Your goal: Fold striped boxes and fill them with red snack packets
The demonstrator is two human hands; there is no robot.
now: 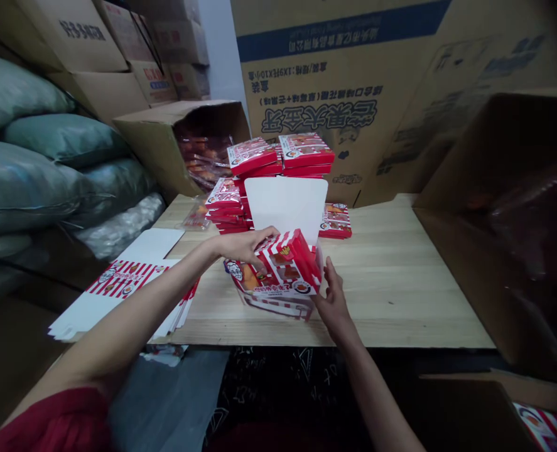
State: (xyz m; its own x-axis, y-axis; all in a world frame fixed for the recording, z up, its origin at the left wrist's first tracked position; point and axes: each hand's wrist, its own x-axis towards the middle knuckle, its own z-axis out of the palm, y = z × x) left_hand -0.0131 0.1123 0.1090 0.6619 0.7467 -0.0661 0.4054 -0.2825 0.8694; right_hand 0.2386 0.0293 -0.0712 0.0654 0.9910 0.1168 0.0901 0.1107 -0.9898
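A red-and-white printed carton [282, 270] stands on the wooden table [400, 289] near its front edge, its white lid flap [287, 204] raised behind it. My left hand [247, 245] rests on the carton's top left, fingers curled over a folded flap. My right hand [332, 295] presses against the carton's right side, fingers partly spread along the wall.
Stacks of finished red cartons [278, 166] stand behind. Flat unfolded carton blanks [127, 282] lie at the table's left. An open cardboard box [184, 141] with packets sits at back left, large boxes [353, 81] behind, a big open box [508, 220] at right, grey sacks [33, 163] at left.
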